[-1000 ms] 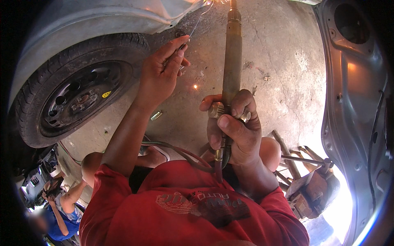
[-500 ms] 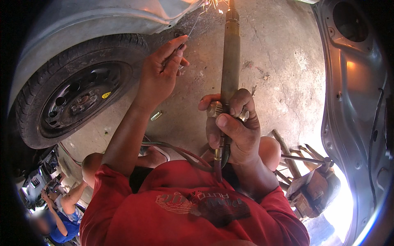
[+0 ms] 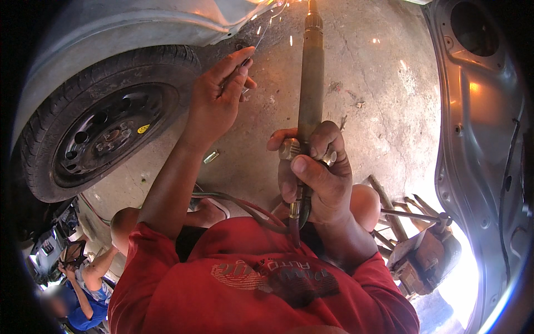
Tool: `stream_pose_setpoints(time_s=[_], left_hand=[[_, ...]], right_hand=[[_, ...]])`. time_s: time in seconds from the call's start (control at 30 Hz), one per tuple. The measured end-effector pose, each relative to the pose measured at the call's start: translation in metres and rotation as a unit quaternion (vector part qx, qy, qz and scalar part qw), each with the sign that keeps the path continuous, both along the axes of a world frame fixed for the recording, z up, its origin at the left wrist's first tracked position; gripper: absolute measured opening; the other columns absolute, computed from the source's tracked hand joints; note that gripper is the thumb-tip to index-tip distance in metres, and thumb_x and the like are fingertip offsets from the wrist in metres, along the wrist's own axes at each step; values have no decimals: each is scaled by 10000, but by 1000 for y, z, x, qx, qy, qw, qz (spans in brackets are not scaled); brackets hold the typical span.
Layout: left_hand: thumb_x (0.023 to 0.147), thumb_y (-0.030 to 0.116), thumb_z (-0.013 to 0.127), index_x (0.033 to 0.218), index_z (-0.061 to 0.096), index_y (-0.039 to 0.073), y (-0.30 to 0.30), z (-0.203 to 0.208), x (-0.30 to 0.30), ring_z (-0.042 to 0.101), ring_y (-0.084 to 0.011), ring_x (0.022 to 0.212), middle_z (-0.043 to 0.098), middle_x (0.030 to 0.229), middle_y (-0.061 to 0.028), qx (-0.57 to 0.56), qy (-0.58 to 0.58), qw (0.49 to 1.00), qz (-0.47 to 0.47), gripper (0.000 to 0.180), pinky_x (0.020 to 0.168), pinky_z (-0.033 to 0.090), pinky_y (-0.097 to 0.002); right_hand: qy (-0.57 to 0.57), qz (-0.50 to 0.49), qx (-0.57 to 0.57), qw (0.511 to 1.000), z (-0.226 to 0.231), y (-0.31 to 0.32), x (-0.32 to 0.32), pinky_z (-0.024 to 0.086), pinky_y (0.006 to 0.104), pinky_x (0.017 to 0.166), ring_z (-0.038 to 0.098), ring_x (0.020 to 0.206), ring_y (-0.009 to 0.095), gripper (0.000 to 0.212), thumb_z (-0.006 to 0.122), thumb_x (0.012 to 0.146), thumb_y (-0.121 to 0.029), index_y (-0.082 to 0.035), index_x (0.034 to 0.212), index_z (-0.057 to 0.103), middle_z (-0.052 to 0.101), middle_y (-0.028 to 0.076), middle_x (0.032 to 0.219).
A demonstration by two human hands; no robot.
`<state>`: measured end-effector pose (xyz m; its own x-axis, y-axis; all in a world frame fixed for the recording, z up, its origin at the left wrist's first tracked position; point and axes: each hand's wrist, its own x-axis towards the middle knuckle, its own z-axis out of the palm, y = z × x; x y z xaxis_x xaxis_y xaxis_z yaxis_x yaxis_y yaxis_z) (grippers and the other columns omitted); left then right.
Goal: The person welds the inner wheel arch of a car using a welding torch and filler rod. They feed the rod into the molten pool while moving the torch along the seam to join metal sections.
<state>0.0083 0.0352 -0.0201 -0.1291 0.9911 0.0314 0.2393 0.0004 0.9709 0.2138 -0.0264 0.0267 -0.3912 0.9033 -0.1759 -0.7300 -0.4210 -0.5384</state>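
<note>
My right hand (image 3: 320, 161) is closed round the rear of a gas welding torch (image 3: 311, 83), by its brass valve knobs (image 3: 290, 149). The torch points away from me, and its tip runs out of the top of the picture, where an orange glow and sparks show. Pinched between the fingers of my left hand (image 3: 225, 83) is a thin welding rod (image 3: 263, 34). The rod's far end reaches up to the glow at the lower edge of a pale car body panel (image 3: 167, 25). Hoses (image 3: 256, 214) lead off from the torch's rear end across my lap.
A car wheel (image 3: 111, 125) with a black rim stands at the left. On the right rises a grey car door panel (image 3: 481, 139). Beside my right knee lie wooden pieces and a hammer-like tool (image 3: 423, 217). Another person (image 3: 89, 295) in blue sits at the lower left. Underneath is a concrete floor (image 3: 384, 83).
The sparks have scattered differently, some falling lower over the floor. The rod's far end now looks bent near the glow. Both hands have hardly moved.
</note>
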Motion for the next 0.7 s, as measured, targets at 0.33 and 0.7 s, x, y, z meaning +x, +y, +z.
stream_pose_setpoints(time_s=[0.33,0.7], left_hand=[[1084,152,546,1380,636,94,2,-3,-1,665,-75,847,710,1063,-27,5,-4,1000,-4,315,675,531,-237],[1085,155,542,1379,636,95,2,-1,0,667,-76,848,714,1065,-27,3,7,1000,-1,314,672,531,-237]], right_hand=[[-10,1,-2,1000,1,0,0,544,206,496,649,580,129,216,623,960,22,-115,1028,470,598,342,1172],[-3,-1,-2,1000,0,1,-1,529,209,476,630,556,127,215,628,959,8,-116,1026,467,601,348,1167]])
